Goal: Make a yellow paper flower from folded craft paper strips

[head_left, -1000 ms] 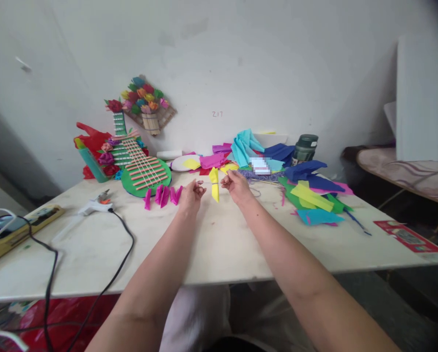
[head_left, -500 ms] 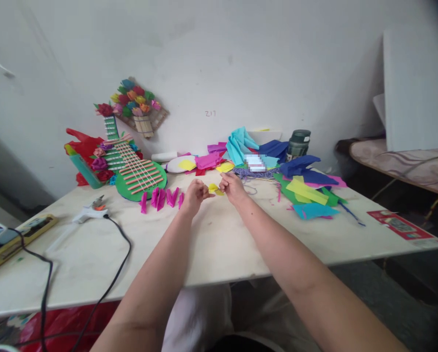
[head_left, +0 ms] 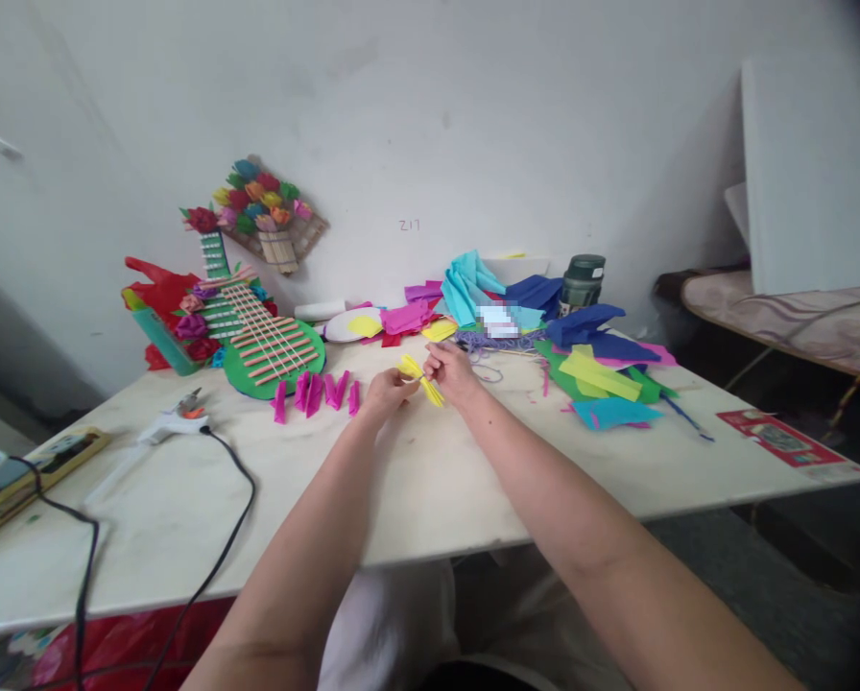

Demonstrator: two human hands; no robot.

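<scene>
Between my hands is a folded piece of yellow paper, its two ends fanned out and its middle gathered like a bow. My left hand is closed, thumb and fingertips pinching the gathered middle. My right hand is closed too, its fingertips meeting at the same middle. A thin dark strand seems to cross there, too small to make out well. Left of my hands, several folded magenta paper pieces stand in a row. Beyond my right hand lie flat yellow paper pieces and tangled purple yarn.
A green paper guitar with flowers leans at the back left. A white glue gun with a black cord lies near a power strip. Coloured crepe paper and a dark bottle stand at right on the white table.
The yellow paper has turned and now shows both fanned ends, upper left and lower right. My hands have shifted slightly, their fingertips drawing together at its middle.
</scene>
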